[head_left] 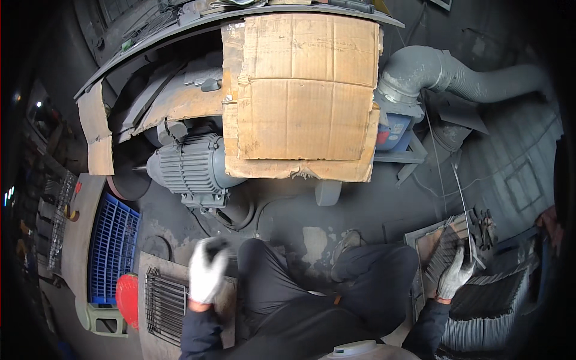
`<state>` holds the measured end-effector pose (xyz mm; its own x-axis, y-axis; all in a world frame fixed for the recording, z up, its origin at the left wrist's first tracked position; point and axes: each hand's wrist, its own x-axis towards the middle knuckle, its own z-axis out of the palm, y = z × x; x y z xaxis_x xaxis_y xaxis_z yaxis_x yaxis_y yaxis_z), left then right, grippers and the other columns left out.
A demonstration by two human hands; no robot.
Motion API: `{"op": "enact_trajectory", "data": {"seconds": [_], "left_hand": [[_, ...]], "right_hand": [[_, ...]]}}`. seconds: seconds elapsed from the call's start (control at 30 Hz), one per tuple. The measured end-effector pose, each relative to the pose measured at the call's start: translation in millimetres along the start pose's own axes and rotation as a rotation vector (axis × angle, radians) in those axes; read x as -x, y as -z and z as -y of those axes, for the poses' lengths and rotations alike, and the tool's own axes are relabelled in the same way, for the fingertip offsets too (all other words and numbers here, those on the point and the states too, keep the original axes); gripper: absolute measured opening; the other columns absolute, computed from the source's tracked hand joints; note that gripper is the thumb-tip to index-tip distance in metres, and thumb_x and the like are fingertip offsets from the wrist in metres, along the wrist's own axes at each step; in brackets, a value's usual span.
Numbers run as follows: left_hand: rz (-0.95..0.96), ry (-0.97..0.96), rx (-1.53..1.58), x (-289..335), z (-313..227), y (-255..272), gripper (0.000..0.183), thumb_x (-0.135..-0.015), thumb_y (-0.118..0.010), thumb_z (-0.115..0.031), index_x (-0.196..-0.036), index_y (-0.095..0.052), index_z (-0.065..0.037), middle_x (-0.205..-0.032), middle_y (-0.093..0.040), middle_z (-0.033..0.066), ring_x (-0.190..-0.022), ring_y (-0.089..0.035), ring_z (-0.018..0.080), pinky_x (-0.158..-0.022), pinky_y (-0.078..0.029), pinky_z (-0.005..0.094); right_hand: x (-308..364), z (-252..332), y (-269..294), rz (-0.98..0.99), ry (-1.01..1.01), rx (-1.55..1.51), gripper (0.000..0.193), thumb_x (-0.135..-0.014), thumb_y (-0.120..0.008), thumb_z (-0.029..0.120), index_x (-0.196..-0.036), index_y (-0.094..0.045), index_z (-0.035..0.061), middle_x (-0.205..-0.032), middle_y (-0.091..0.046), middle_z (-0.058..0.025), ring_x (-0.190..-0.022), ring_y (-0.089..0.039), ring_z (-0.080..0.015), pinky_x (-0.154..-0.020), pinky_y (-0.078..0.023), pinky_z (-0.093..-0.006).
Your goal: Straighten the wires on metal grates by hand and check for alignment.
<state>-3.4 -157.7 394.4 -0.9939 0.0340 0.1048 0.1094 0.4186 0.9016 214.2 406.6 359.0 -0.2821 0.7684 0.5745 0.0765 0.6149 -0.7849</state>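
Observation:
My left hand (206, 277), in a white glove, hovers beside a board with a row of dark thin metal bars (165, 303). Its thumb and fingers look apart, with blurred, dark tips, and I make out nothing held. At the right, my gloved right hand (454, 277) is closed round a long thin metal strip (464, 201) that points up and away. Just below it lies a dense stack of thin dark metal pieces (489, 312). More dark pieces (441, 255) lie in a tray beyond this hand.
Ahead, cardboard sheets (309, 114) hang from a cluttered bench over a grey motor (187, 167). A grey flexible duct (462, 78) runs to the right. At the left are a blue plastic crate (114, 249), a red round object (127, 300) and a wire rack (62, 222).

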Motion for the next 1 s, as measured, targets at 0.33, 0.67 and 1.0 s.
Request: {"op": "enact_trajectory", "data": {"seconds": [0.33, 0.67, 1.0], "left_hand": [[-0.459, 0.144, -1.126, 64, 294, 252, 0.032, -0.103, -0.062, -0.015, -0.131, -0.066, 0.001, -0.114, -0.075, 0.0218, -0.099, -0.074, 0.0384, -0.085, -0.059, 0.0449], [-0.163, -0.056, -1.275, 79, 325, 313, 0.033, -0.111, -0.060, -0.032, -0.120, -0.078, -0.006, -0.103, -0.076, 0.0147, -0.096, -0.072, 0.0305, -0.089, -0.058, 0.0431], [-0.263, 0.272, -0.895, 74, 246, 267, 0.047, -0.107, -0.061, -0.043, -0.113, -0.081, -0.001, -0.108, -0.078, 0.0233, -0.099, -0.072, 0.0383, -0.090, -0.057, 0.0476]], "right_hand": [[2, -70, 75, 0.275, 0.529, 1.133, 0.076, -0.069, -0.070, -0.002, -0.144, -0.070, 0.0148, -0.095, -0.065, -0.0154, -0.086, -0.063, -0.0379, -0.078, -0.050, -0.0504], [22, -118, 60, 0.400, 0.457, 1.105, 0.065, -0.081, -0.066, 0.001, -0.144, -0.069, 0.0169, -0.097, -0.067, -0.0145, -0.089, -0.065, -0.0368, -0.081, -0.051, -0.0499], [45, -141, 66, 0.516, 0.381, 0.922, 0.053, -0.085, -0.079, 0.021, -0.137, -0.071, 0.0101, -0.112, -0.070, -0.0184, -0.103, -0.065, -0.0398, -0.092, -0.049, -0.0522]]}}
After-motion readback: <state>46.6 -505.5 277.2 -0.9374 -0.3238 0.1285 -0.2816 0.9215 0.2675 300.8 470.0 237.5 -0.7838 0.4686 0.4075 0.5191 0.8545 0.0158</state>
